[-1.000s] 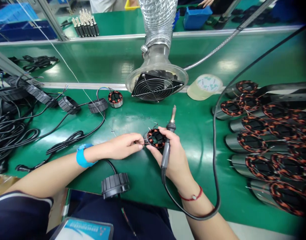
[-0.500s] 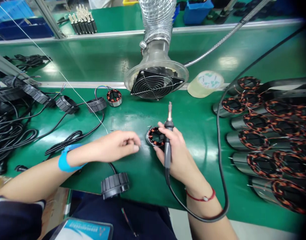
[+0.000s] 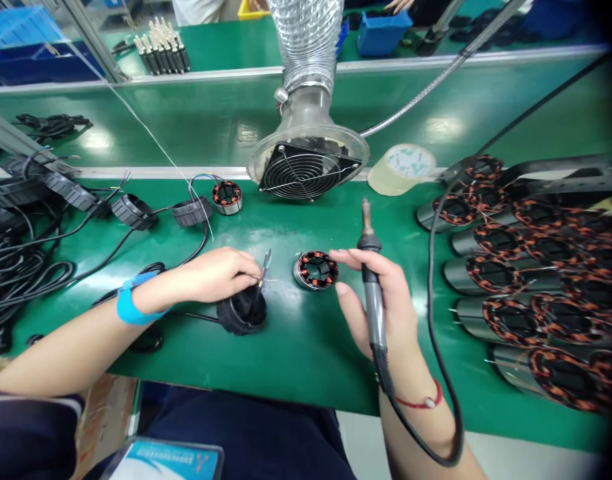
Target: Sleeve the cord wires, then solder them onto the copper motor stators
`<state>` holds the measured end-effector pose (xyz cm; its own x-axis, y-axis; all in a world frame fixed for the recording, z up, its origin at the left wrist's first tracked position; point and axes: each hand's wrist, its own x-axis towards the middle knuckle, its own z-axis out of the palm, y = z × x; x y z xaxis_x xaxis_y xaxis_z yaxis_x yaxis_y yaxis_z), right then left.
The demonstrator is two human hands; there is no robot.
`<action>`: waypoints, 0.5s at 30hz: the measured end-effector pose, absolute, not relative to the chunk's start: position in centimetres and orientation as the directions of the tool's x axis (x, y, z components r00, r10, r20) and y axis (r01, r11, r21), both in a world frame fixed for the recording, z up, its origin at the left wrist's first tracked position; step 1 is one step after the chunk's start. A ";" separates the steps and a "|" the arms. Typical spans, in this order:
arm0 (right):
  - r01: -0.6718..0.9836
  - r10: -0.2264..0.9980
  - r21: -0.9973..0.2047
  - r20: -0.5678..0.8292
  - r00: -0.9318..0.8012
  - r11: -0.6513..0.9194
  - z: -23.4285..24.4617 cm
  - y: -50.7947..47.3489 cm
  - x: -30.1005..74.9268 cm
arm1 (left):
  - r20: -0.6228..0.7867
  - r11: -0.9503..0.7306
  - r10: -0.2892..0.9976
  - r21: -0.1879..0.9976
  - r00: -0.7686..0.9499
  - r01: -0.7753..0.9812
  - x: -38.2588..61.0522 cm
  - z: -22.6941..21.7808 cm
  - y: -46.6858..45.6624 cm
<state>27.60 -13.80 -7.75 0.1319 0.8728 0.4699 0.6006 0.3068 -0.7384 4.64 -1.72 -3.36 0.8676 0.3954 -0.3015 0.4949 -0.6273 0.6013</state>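
My left hand [image 3: 213,275] is closed, pinching the thin coloured wire ends [image 3: 264,268] that stick up from a black round cable cap [image 3: 242,311] on the green bench. A copper-wound stator [image 3: 315,269] lies flat just right of it, untouched. My right hand [image 3: 381,300] grips a soldering iron [image 3: 369,273] by its black handle, tip pointing up and away, with thumb and forefinger stretched toward the stator. The iron's black cord [image 3: 436,373] loops round my right wrist.
A fume extractor fan [image 3: 309,170] on a silver duct stands behind the stator, a tape roll [image 3: 404,169] to its right. Rows of wound stators [image 3: 526,267] fill the right side. Black cables and caps [image 3: 41,227] crowd the left. Another stator [image 3: 227,197] sits near the back.
My left hand let go of the stator, and the black cap with its wires moved up from the front edge beside it. My right hand drew back right with the iron.
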 end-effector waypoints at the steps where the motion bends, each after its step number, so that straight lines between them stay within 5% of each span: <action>1: 0.595 0.880 -0.746 0.457 0.131 0.298 -7.4 -13.9 27.2 | -0.305 -0.583 0.386 0.650 0.870 0.487 4.5 -3.6 -1.2; 10: 0.646 0.952 -0.728 0.307 0.009 0.229 -5.1 -12.8 23.2 | -0.273 -0.495 0.367 0.752 0.889 0.435 4.8 -3.3 -2.9; 15: 0.536 0.987 -0.834 0.162 0.005 0.134 -4.9 -12.4 22.7 | -0.286 -0.523 0.356 0.728 0.889 0.444 4.9 -2.6 -3.5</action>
<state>22.74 -12.38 -4.91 0.0051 0.9868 0.1617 0.5357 0.1339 -0.8338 4.92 -3.45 -2.57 0.8895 0.3563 -0.2861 0.4436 -0.5227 0.7280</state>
